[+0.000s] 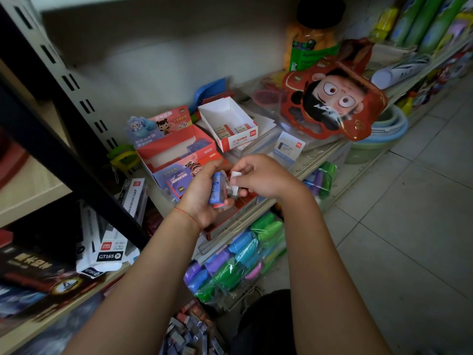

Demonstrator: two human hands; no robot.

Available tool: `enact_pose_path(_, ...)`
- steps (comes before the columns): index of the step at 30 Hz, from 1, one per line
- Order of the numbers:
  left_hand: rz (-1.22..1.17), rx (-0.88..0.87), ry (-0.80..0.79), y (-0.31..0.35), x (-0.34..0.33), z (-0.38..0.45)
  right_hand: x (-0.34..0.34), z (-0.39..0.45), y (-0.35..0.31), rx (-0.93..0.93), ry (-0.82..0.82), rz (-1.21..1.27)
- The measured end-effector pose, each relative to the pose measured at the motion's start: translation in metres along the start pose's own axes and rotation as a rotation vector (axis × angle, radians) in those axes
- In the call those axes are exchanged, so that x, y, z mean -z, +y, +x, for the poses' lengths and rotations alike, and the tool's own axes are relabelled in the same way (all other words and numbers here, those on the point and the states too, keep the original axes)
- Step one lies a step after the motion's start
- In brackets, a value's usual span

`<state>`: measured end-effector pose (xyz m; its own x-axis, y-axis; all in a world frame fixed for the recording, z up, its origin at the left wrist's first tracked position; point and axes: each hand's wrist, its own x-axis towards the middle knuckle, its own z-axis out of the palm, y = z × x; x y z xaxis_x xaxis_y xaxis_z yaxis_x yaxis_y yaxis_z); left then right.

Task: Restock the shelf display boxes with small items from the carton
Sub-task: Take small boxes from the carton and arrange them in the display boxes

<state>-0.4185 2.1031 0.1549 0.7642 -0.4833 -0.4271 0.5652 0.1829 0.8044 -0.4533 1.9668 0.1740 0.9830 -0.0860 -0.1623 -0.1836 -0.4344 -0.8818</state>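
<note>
My left hand grips a stack of small blue and red packets above the shelf edge. My right hand pinches a small white packet right beside that stack. Behind the hands stands a red and blue display box with cartoon figures on its raised back card. Further back is a white and red display box holding a few small erasers at its bottom. At the lower edge of the view lies a pile of several small packets, the carton around them hard to make out.
A red cartoon-face pack and an orange jar stand at the shelf's right. Bags of coloured items hang below the shelf edge. Black and white pen boxes fill the left shelf. Tiled floor lies to the right.
</note>
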Motion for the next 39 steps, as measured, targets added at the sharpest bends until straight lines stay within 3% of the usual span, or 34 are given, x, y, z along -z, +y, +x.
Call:
enact_pose_path(5,0.007,0.002,-0.032,0.001,0.002,0.0,0.008,0.003,0.003,-0.011,0.256,0.214)
enact_pose_path(10,0.094,0.025,0.026,-0.004,0.002,0.007,0.017,0.011,0.011,-0.098,0.493,0.633)
enact_pose_path(14,0.124,0.067,0.069,-0.011,-0.004,0.014,0.018,0.024,0.03,-0.13,0.652,0.332)
enact_pose_path(18,0.164,0.075,0.088,-0.013,-0.007,0.019,0.018,0.029,0.038,-0.166,0.722,0.217)
enact_pose_path(34,0.158,0.08,0.091,-0.014,-0.009,0.02,0.008,0.03,0.056,-0.228,0.509,-0.248)
enact_pose_path(39,0.15,0.077,0.109,-0.014,-0.009,0.021,0.008,0.03,0.061,-0.164,0.43,-0.411)
